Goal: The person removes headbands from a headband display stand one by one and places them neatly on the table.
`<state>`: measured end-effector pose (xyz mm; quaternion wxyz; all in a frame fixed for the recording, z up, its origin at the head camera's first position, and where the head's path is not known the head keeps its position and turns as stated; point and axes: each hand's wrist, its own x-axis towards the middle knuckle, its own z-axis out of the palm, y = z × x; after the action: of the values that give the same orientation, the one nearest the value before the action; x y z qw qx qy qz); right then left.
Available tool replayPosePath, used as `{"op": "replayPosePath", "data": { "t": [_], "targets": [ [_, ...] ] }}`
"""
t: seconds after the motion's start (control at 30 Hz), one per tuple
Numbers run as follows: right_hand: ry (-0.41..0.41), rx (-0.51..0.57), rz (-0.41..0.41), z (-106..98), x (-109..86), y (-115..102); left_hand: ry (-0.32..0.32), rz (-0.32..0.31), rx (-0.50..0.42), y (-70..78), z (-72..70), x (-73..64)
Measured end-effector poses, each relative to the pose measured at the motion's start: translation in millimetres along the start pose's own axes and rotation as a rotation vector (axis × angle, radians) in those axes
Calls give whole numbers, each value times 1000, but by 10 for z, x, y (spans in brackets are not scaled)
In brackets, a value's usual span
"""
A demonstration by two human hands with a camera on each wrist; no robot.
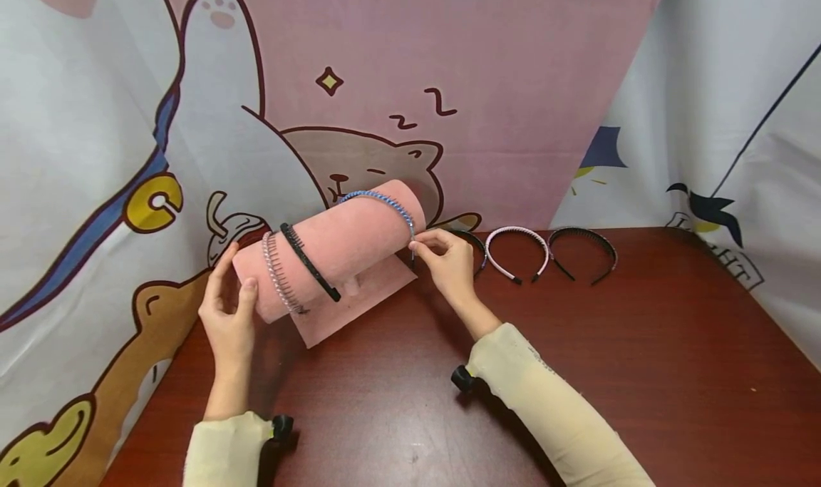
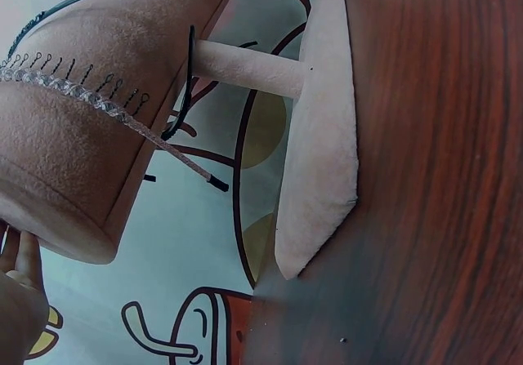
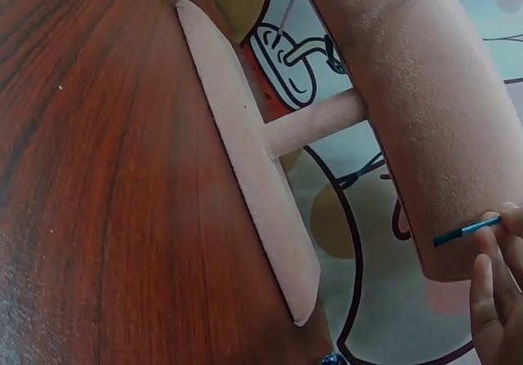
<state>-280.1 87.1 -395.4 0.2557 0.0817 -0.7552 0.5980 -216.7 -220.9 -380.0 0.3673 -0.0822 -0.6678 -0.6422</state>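
Observation:
A pink plush headband stand (image 1: 333,241), a padded roll on a post and flat base, stands on the table. My left hand (image 1: 229,323) grips the roll's left end, thumb in front and fingers behind. Around the roll's right end sits a blue beaded headband (image 1: 385,200). My right hand (image 1: 454,262) pinches this band's near tip, seen against the roll in the right wrist view as a blue-green end (image 3: 458,234). Farther left on the roll are a black headband (image 1: 311,262) and a pale beaded headband with comb teeth (image 2: 73,90).
On the table's far side, right of the stand, lie a dark headband (image 1: 477,244) partly behind my right hand, a pink headband (image 1: 518,232) and another dark toothed headband (image 1: 584,232). A cartoon-printed cloth (image 1: 513,80) hangs behind the dark red-brown table (image 1: 641,344).

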Motion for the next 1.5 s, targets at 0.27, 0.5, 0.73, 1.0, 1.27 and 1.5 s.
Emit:
{"op": "replayPosePath", "data": {
  "t": [0.27, 0.5, 0.73, 1.0, 1.27, 1.5],
  "targets": [
    [28, -12, 45, -74, 80, 6, 4, 7, -32, 72, 17, -18],
    [46, -35, 49, -116, 130, 27, -1, 10, -43, 150, 42, -27],
    [51, 8, 92, -174, 183, 56, -6, 7, -4, 114, 30, -24],
    [62, -36, 101, -237, 238, 116, -9, 15, -8, 131, 37, -17],
    [67, -88, 123, -261, 289, 143, -14, 21, 16, 120, 34, -15],
    [83, -83, 156, -303, 350, 177, -6, 17, 29, -70, -35, 25]
  ]
}}
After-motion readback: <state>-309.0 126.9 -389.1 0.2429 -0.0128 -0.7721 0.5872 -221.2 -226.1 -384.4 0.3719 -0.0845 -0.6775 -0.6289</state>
